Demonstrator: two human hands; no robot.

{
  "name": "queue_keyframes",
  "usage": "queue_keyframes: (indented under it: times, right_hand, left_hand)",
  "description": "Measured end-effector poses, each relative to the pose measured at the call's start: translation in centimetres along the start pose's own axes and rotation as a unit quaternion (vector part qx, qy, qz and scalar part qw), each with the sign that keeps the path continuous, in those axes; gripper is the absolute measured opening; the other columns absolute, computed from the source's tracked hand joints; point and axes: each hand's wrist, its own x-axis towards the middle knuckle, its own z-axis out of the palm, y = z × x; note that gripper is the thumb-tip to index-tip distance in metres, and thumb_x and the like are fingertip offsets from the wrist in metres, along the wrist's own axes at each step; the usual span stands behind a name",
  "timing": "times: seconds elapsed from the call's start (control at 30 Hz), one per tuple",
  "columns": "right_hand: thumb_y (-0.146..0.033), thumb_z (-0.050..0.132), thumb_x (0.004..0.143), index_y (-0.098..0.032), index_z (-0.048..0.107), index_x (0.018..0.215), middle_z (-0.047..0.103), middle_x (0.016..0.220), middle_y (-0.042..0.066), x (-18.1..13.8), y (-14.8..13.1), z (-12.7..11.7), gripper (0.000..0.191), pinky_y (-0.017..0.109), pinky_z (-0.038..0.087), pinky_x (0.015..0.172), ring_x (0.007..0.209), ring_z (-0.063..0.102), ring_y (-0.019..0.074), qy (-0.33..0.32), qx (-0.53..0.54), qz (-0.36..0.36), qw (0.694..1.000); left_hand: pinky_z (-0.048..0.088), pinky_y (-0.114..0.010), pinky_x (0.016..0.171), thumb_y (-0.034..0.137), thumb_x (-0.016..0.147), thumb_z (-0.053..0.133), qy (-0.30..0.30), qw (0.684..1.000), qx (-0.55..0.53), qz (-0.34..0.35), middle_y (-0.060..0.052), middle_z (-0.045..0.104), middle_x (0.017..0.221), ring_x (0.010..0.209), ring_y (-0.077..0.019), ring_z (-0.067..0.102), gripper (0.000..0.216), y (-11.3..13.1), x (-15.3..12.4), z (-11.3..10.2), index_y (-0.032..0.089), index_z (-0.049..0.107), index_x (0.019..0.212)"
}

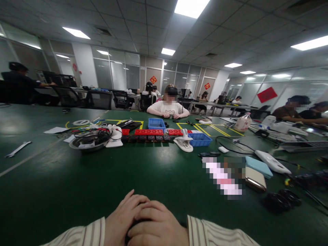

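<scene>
At bottom centre of the frame, the right hand (pixel 160 222) laps over the curled left hand (pixel 118 215) above a green table (pixel 77 188); whether either grips the dark patch (pixel 131 228) between them cannot be told. Good form likely means relaxed fingers, well apart from the white clip (pixel 186 147) near mid-frame.

Two hands (pixel 119 218) (pixel 159 223), two blue trays (pixel 156 128) (pixel 201 142), one wrench (pixel 18 149), one metal bowl (pixel 77 147)
</scene>
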Motion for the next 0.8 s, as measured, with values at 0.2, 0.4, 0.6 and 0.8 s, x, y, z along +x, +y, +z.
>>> queue_keyframes:
  times: [0.2, 0.4, 0.6, 0.8]
  right_hand:
    - [-0.050, 0.018, 0.097, -0.017, 0.055, 0.097, 0.060, 0.091, 0.005, -0.1, -0.9, 0.1, 0.050, 0.031, 0.040, 0.072, 0.080, 0.052, 0.0164, 0.009, -0.015, 0.226, 0.974]
    - [-0.057, 0.027, 0.092, -0.017, 0.054, 0.080, 0.054, 0.075, 0.002, -1.2, -0.3, 1.3, 0.050, 0.031, 0.034, 0.062, 0.069, 0.046, 0.0159, -0.028, -0.059, 0.196, 0.978]
    - [-0.039, 0.043, 0.094, -0.023, 0.058, 0.089, 0.062, 0.094, -0.004, -1.6, 0.7, 0.7, 0.022, 0.031, 0.036, 0.073, 0.091, 0.049, 0.0149, -0.119, -0.009, 0.043, 0.992]
    - [-0.033, 0.029, 0.101, -0.024, 0.059, 0.084, 0.065, 0.099, -0.010, -1.3, 1.0, 0.3, 0.036, 0.029, 0.029, 0.099, 0.110, 0.045, 0.0112, -0.107, 0.015, -0.046, 0.993]
  left_hand:
    - [0.019, -0.055, 0.107, 0.060, 0.069, 0.067, 0.000, 1.000, -0.014, 0.008, -0.006, 0.057, 0.115, 0.108, -0.0281, 0.052, 0.066, 0.1, 0.1, -0.3, 0.027, 0.049, 0.123]
    - [0.020, -0.051, 0.107, 0.048, 0.068, 0.072, -0.044, 0.998, -0.035, -0.015, 0.000, 0.058, 0.102, 0.099, -0.0233, 0.054, 0.043, 0.8, 0.7, -1.2, 0.027, 0.061, 0.105]
    - [0.020, -0.051, 0.107, 0.030, 0.061, 0.075, -0.082, 0.995, -0.030, -0.050, 0.000, 0.056, 0.097, 0.097, -0.0236, 0.053, 0.034, 1.4, 1.4, -1.7, 0.024, 0.062, 0.092]
    - [0.025, -0.053, 0.106, 0.031, 0.060, 0.071, -0.025, 1.000, -0.004, -0.016, -0.003, 0.059, 0.105, 0.102, -0.0265, 0.055, 0.045, 0.8, 0.7, -0.6, 0.024, 0.059, 0.103]
